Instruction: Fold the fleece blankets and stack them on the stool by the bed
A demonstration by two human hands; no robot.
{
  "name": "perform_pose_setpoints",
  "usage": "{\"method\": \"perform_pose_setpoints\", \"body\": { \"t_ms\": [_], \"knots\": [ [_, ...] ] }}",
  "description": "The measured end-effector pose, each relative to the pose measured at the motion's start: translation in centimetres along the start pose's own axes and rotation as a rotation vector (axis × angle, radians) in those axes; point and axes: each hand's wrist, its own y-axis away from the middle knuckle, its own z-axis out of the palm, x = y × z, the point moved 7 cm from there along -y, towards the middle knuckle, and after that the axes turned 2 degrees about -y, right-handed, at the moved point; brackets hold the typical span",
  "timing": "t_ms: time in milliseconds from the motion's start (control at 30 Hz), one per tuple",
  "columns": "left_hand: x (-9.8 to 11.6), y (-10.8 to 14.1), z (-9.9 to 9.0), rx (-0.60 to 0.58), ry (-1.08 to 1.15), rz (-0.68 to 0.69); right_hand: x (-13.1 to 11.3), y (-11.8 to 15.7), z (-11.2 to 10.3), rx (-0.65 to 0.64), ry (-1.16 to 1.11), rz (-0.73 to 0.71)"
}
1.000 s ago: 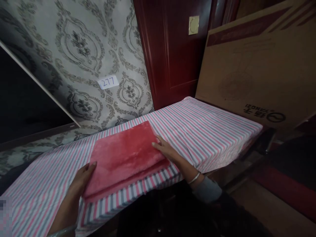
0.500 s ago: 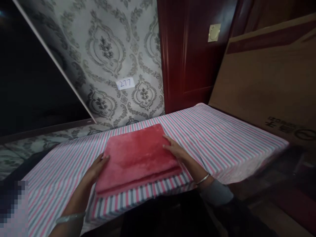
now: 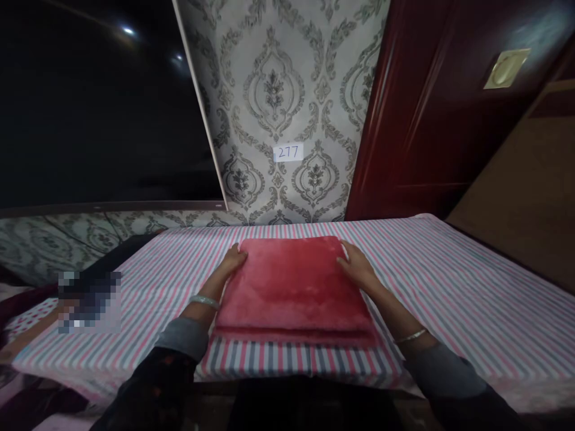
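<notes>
A folded red plush cloth [image 3: 296, 284] lies flat on the striped tablecloth [image 3: 449, 269], its folded layers showing along the near edge. At its far left corner is my left hand [image 3: 234, 258], thumb on top and fingers round the side edge. My right hand [image 3: 357, 264] holds the far right side the same way, its thumb over the top and its fingertips at the corner. Both hands grip the cloth by its edges, and it rests on the table.
Behind the table stands a patterned wall with a paper label [image 3: 288, 152] reading 277. A large dark screen [image 3: 103, 108] is at the left. A red door [image 3: 431, 120] and a cardboard box [image 3: 525, 191] are at the right.
The view has turned left and levelled. My hands have moved to the cloth's far corners, and the cloth now lies square to the table's near edge.
</notes>
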Motion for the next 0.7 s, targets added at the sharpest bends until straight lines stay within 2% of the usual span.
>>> {"method": "perform_pose_setpoints", "body": {
  "t_ms": [67, 133, 233, 333, 400, 500, 700],
  "knots": [
    [1.8, -0.8, -0.3, 0.000, -0.100, 0.039, -2.9, -1.8, -0.1, -0.004, 0.122, -0.038],
    [3.8, -1.1, 0.2, -0.020, -0.151, 0.102, -5.5, -3.1, 0.9, -0.045, 0.196, -0.030],
    [5.5, -0.2, 2.7, -0.054, -0.307, 0.229, -7.2, -3.4, 3.3, -0.092, 0.307, 0.015],
    [4.6, 1.5, 5.7, -0.049, -0.571, 0.330, -6.3, -2.2, 5.8, -0.116, 0.392, 0.030],
    [3.3, 2.1, 6.8, -0.026, -0.645, 0.340, -5.4, -1.5, 6.8, -0.107, 0.422, 0.009],
    [2.1, 2.0, 7.4, -0.004, -0.648, 0.328, -4.4, -1.2, 7.4, -0.099, 0.444, -0.011],
    [1.8, 1.3, 7.3, -0.051, -0.584, 0.288, -3.8, -1.6, 7.9, -0.094, 0.430, -0.020]
  ]
}}
